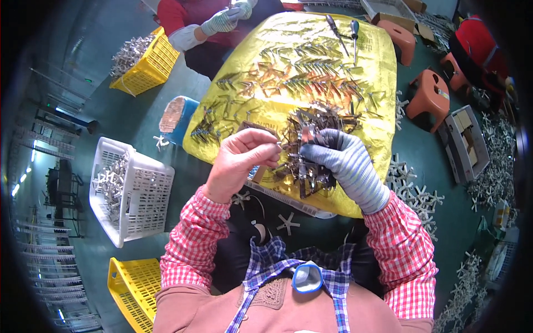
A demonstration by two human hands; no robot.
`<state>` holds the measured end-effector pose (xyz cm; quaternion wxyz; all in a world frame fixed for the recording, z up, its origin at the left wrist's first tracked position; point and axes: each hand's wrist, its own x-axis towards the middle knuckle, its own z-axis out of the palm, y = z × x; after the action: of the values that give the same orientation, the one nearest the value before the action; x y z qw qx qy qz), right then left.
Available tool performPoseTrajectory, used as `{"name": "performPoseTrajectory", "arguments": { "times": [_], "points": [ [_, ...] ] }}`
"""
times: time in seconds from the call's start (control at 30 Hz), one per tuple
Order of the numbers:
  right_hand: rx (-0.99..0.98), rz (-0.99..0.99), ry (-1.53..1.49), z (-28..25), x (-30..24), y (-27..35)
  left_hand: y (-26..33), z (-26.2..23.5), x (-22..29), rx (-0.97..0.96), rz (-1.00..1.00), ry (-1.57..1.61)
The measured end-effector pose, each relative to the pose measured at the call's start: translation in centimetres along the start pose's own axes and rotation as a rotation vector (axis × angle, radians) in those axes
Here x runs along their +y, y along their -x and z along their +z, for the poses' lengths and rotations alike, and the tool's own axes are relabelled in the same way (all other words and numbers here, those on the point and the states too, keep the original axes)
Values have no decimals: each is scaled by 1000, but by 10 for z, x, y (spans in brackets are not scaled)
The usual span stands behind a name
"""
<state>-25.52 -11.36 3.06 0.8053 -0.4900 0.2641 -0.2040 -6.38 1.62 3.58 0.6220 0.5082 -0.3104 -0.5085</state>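
My left hand (242,159), bare, is closed in a pinch over the near part of a yellow sheet (266,114); whatever lies between thumb and finger is too small to make out. Opposite it, my right hand (345,165) wears a striped grey glove and grips a small shiny metal part (307,134). Beneath and between the hands lies a heap of dark metal parts (319,180), some hidden by the gloved fingers. Beside my left wrist, a small open box (257,173) is partly covered by the hand. Farther up the sheet, slim metal pieces (316,84) lie in rows.
Two screwdrivers (355,41) lie at the sheet's far right. A co-worker's gloved hands (222,21) are at the far left. White basket (147,194) and yellow crates (145,65) stand left. Orange stools (431,99) are right, with cross-shaped metal pieces (413,194) on the floor.
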Motion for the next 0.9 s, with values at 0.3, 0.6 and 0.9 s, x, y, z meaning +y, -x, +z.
{"name": "performPoseTrajectory", "arguments": {
  "times": [0.3,0.6,0.9],
  "points": [
    [-9,-44,161,-5,5,-1,3,18,7,-132,-93,8],
    [33,-114,183,-7,11,1,3,27,0,-117,-130,-86],
    [57,-314,320,0,13,6,4,37,-2,-76,-91,-74]
  ]
}}
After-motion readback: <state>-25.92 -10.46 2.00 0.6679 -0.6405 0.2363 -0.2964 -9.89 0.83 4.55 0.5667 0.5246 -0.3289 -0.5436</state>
